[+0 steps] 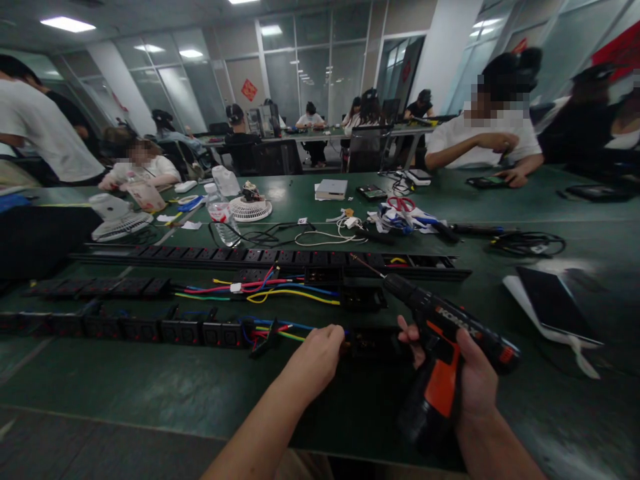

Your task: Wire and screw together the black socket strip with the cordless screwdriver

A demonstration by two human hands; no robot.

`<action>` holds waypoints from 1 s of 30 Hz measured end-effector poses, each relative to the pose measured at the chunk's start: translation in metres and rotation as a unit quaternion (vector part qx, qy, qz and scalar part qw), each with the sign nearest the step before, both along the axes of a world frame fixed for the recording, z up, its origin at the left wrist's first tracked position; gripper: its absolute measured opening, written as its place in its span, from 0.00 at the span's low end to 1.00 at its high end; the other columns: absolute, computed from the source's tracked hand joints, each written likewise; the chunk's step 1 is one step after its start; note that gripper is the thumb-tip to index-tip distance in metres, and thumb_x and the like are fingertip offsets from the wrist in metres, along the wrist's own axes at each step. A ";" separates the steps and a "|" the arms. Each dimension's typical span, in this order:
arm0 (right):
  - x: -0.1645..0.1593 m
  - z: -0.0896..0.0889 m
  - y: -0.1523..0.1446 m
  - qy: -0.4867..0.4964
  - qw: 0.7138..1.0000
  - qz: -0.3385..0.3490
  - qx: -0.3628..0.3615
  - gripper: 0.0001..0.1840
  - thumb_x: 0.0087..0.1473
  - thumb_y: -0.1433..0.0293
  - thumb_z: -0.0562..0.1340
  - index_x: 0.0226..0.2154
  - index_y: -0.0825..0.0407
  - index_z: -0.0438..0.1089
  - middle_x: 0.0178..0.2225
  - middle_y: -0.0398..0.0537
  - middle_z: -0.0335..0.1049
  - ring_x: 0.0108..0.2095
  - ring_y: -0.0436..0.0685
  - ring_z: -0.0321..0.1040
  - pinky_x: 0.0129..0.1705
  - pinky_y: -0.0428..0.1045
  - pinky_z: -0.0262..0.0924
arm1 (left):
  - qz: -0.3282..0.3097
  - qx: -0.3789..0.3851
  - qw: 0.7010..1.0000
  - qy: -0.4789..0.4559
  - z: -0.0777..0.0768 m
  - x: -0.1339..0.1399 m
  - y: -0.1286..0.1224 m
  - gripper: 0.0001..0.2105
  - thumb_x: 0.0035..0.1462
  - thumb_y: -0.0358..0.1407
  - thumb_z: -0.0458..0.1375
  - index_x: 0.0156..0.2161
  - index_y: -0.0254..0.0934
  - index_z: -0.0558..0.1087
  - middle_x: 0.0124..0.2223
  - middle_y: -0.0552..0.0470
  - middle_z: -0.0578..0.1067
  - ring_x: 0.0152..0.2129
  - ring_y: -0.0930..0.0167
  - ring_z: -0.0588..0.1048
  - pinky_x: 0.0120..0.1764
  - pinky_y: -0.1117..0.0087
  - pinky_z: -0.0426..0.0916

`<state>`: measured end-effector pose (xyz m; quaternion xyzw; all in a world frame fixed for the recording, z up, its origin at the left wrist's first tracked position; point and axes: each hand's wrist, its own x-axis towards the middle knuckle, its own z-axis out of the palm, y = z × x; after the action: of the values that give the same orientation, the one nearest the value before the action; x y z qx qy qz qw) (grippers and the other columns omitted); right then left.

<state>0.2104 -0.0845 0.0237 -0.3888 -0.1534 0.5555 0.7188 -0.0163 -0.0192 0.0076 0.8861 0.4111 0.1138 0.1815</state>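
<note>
Glass partitions (pixel 313 60) along the far side, beyond a long dark-green worktable (pixel 165 380) spread with electrical parts. Grasping a black-and-orange cordless drill (pixel 443 373) by its handle in the right hand (pixel 477 380), tilted, with the long drill bit (pixel 367 265) pointing toward the far left. Fingers of the left hand (pixel 323 350) curled together at the left end of the near open black housing (pixel 377 347); cannot tell between a firm grip on wire or casing and a mere touch

Leftward from there, blue, red and yellow-green wires (pixel 293 326) reaching toward the near row of black socket modules (pixel 140 328). Just beyond, a second socket row (pixel 120 288), with loose coloured wires (pixel 295 291) running right to another open black housing (pixel 365 298). Farther still, a long black power strip (pixel 240 255), parallel to both

To the right of the drill, a flat black panel (pixel 555 303) on something white, and beyond it a coiled black cable (pixel 530 243). Past the strips, a water bottle (pixel 223 217) on the left beside a white fan grille (pixel 250 211), and red-handled scissors (pixel 401 203) near the middle. At far right, a co-worker (pixel 483 143) in a white shirt, both hands at a dark device (pixel 487 181)
</note>
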 end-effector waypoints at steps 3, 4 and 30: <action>-0.002 0.004 0.003 0.002 1.000 0.003 -0.006 0.24 0.45 0.54 0.65 0.36 0.57 0.75 0.29 0.54 0.75 0.33 0.63 0.74 0.35 0.55 0.73 | -0.015 0.027 0.999 0.026 -0.001 0.000 0.001 0.07 0.60 0.24 0.48 0.39 0.39 0.63 0.40 0.50 0.73 0.36 0.67 0.73 0.38 0.69 0.64; -0.003 0.006 0.004 0.001 1.000 0.008 -0.006 0.25 0.44 0.54 0.65 0.37 0.57 0.75 0.30 0.54 0.75 0.32 0.61 0.74 0.28 0.51 0.72 | -0.017 0.025 0.999 0.027 0.000 -0.001 0.002 0.06 0.61 0.25 0.48 0.39 0.39 0.63 0.40 0.50 0.74 0.36 0.67 0.73 0.37 0.69 0.64; -0.011 0.016 0.015 -0.087 0.990 0.059 0.092 0.22 0.47 0.56 0.64 0.41 0.52 0.71 0.29 0.48 0.74 0.20 0.53 0.62 0.23 0.49 0.59 | 0.001 -0.345 0.932 -0.108 0.011 0.007 0.049 0.10 0.54 0.29 0.55 0.42 0.35 0.70 0.27 0.54 0.77 0.18 0.76 0.70 0.23 0.76 0.61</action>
<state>0.1994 -0.0699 0.0401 -0.3577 -0.2886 0.5448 0.7014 -0.0095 0.0294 0.0185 0.7509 0.4038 0.0599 0.5192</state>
